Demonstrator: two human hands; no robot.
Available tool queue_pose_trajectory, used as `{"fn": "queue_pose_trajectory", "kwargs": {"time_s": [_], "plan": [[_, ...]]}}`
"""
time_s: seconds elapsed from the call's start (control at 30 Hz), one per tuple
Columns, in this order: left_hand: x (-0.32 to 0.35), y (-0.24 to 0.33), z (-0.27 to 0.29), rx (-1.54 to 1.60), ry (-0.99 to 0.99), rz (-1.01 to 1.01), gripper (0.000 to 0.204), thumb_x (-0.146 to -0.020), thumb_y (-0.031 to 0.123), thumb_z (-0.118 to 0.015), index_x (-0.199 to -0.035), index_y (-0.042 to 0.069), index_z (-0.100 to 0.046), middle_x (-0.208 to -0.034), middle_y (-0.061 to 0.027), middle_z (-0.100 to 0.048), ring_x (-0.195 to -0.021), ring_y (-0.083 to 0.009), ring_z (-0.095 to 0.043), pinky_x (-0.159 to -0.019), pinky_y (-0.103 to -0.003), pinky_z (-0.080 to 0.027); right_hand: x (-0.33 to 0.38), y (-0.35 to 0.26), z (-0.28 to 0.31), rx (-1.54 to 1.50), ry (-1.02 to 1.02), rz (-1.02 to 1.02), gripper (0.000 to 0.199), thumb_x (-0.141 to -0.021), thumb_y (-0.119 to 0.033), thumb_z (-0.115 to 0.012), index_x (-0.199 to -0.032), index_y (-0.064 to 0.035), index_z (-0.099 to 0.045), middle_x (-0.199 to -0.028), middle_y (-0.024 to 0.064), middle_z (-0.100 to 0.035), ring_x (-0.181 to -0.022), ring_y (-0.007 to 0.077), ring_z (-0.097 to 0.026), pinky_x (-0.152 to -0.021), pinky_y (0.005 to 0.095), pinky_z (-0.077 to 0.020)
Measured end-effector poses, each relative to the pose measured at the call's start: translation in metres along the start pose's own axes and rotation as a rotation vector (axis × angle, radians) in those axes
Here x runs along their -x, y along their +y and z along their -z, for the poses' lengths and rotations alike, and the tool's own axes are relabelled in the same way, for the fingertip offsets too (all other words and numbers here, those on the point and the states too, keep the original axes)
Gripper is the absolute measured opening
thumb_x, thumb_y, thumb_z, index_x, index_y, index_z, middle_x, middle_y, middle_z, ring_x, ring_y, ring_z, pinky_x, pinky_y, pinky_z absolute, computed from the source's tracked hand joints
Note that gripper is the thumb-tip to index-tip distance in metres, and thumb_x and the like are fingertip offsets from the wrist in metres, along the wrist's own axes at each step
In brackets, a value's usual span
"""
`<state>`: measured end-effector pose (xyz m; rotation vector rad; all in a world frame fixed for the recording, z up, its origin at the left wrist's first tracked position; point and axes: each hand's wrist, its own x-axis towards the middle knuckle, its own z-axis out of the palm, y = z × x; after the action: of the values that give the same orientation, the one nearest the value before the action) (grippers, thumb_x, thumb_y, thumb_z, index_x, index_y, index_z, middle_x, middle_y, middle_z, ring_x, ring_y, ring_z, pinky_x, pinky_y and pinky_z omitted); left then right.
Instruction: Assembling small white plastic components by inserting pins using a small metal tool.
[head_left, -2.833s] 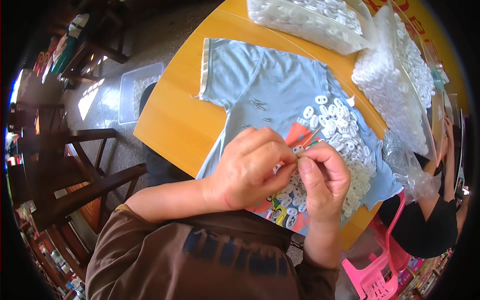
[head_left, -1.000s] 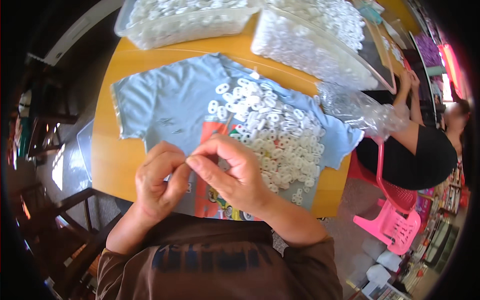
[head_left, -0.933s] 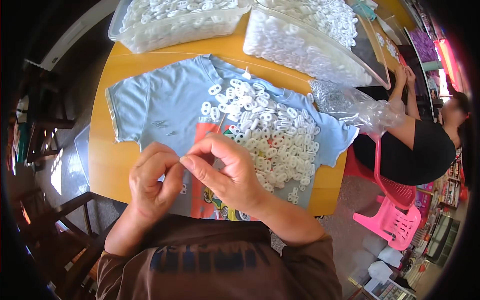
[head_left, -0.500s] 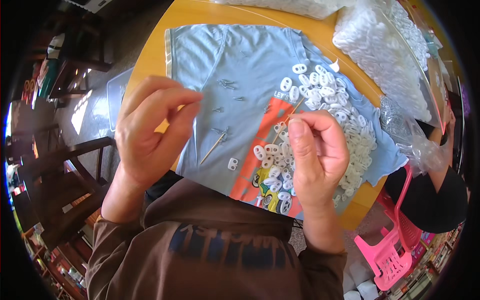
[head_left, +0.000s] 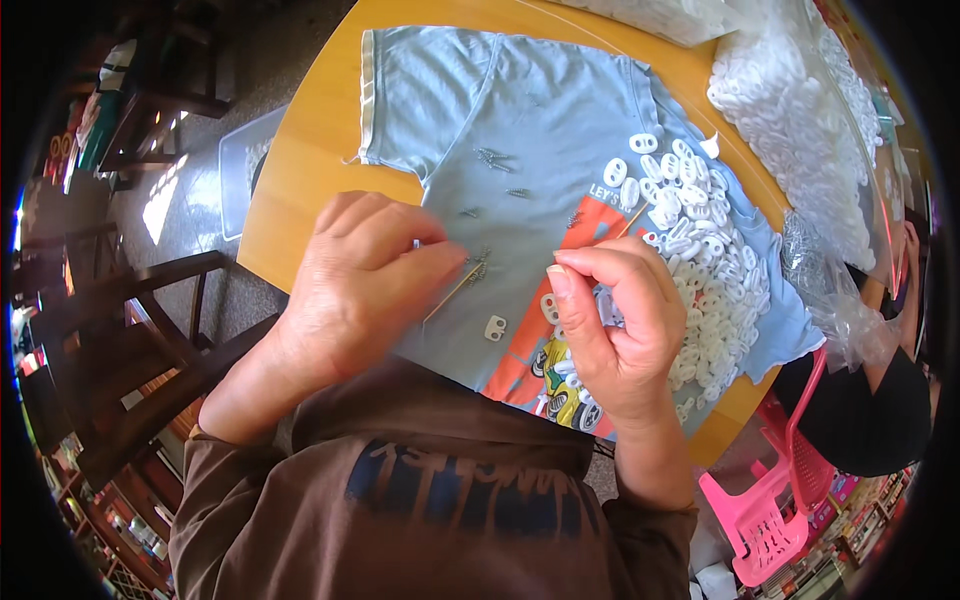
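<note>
My left hand (head_left: 365,285) hovers over the light-blue T-shirt (head_left: 430,95), thumb and forefinger drawn together in a pinch. Motion blurs its fingertips, so what they hold cannot be made out. Facing it, my right hand (head_left: 630,335) pinches thumb and forefinger together on something too small to name. Below the left fingertips lie a thin wooden stick (head_left: 445,301) and small metal springs (head_left: 478,270). Between the hands a single white two-holed plastic cord lock (head_left: 495,328) rests on the cloth. Behind my right hand spreads a heap of similar cord locks (head_left: 715,290), partly hidden by it.
The shirt covers much of a yellow table (head_left: 300,190). Large clear bags of white pieces (head_left: 780,120) stand at the far right, near a bag of metal springs (head_left: 805,250). A pink plastic chair (head_left: 765,520) is at right, a dark wooden chair (head_left: 130,320) at left. Another person sits at right.
My left hand has moved right, closer to my right hand, which has shifted slightly left over the shirt. The view has shifted a little, so the table and shirt appear farther right.
</note>
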<state>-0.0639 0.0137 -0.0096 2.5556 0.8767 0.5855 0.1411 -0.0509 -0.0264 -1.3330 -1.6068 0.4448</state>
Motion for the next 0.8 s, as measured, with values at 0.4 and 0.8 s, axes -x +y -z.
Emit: {"fn": "queue_pose_trajectory", "kwargs": {"time_s": [0.4,0.8], "plan": [[-0.012,0.009,-0.006,0.039,0.067,0.006,0.016,-0.066,0.001,-0.066,-0.079,0.005,-0.058,-0.079,-0.0057,-0.057,-0.07,-0.0226,-0.054,-0.066,-0.033,-0.043,-0.001,-0.006,0.004,-0.086,-0.011,-0.021,0.014,-0.07,0.001,-0.067,-0.08,-0.0031,-0.058,-0.068,0.0054,-0.055,-0.058,0.0202,-0.052,-0.057,0.0292,-0.0406],[-0.033,0.037,-0.018,0.395,0.21,-0.027,0.025,-0.063,-0.008,-0.065,-0.085,0.003,-0.058,-0.075,-0.008,-0.06,-0.066,-0.0218,-0.058,-0.056,-0.029,-0.046,0.003,-0.022,0.014,-0.662,-0.057,-0.538,0.007,-0.08,-0.002,-0.06,-0.086,0.002,-0.061,-0.071,0.0059,-0.057,-0.061,0.0122,-0.053,-0.056,0.0237,-0.0417]]}}
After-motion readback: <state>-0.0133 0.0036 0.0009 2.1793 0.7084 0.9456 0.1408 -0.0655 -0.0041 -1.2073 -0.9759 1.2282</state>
